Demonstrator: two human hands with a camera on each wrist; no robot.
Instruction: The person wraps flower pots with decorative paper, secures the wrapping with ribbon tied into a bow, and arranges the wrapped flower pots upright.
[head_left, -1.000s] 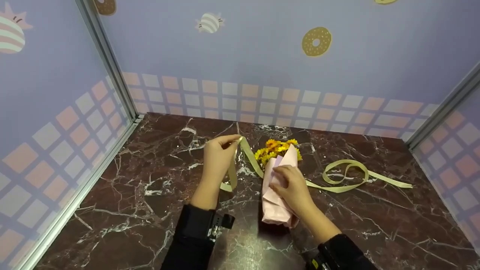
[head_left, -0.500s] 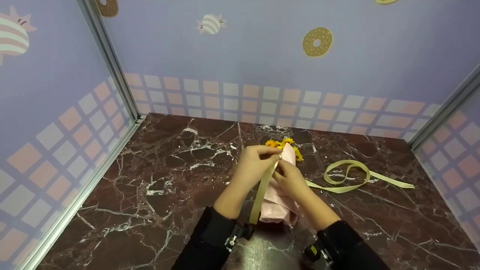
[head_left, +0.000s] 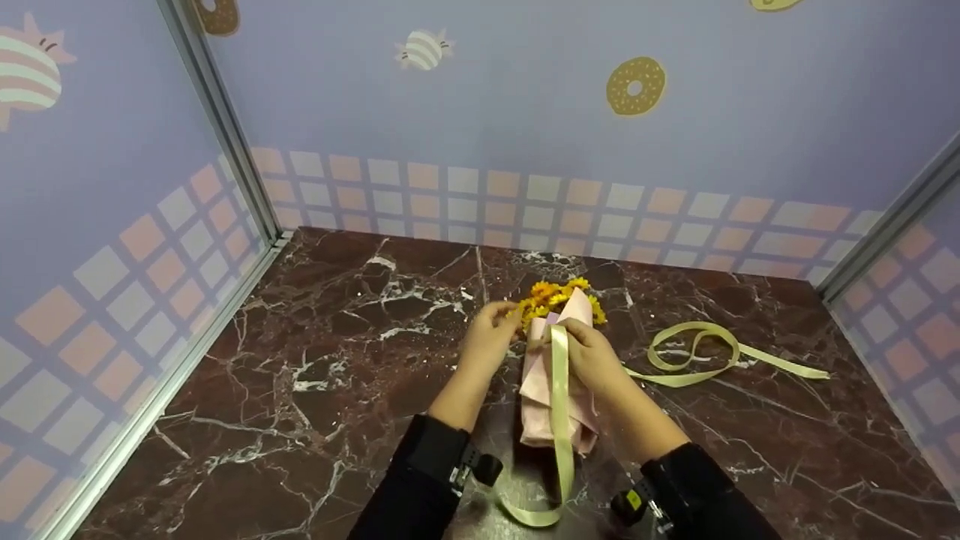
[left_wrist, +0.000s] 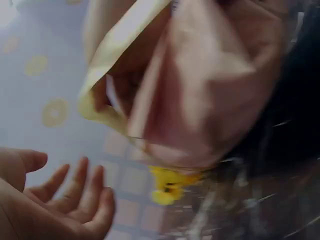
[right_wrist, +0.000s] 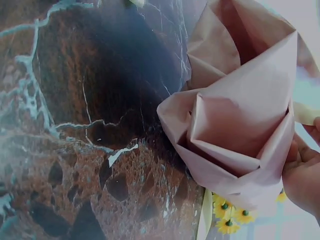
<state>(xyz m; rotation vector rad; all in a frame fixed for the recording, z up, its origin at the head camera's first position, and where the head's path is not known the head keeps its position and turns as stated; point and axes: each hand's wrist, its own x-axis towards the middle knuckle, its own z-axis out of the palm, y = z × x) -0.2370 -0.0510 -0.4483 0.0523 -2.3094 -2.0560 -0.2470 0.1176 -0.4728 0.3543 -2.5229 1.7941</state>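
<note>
A small bouquet lies on the table: yellow and orange flowers (head_left: 553, 298) wrapped in pink paper (head_left: 537, 416). My right hand (head_left: 596, 358) grips the paper's right side and pinches a pale yellow-green ribbon (head_left: 560, 405) against its front. From those fingers one ribbon end hangs down over the wrap and curls near the front. My left hand (left_wrist: 65, 205) is empty, its fingers loosely spread in the left wrist view, left of the wrap and beside the blossoms. In the right wrist view the folded bottom of the paper (right_wrist: 240, 125) faces the camera, and my right thumb and fingers (right_wrist: 305, 175) meet at its edge.
To the right, the ribbon's other stretch (head_left: 694, 367) lies looped on the dark marbled table (head_left: 337, 450). Patterned lilac panels (head_left: 517, 90) with metal corner rails enclose the back and both sides.
My left hand carried the ribbon end across the bouquet to my right hand, then let go and drew back left. The ribbon now hangs down the front of the paper.
</note>
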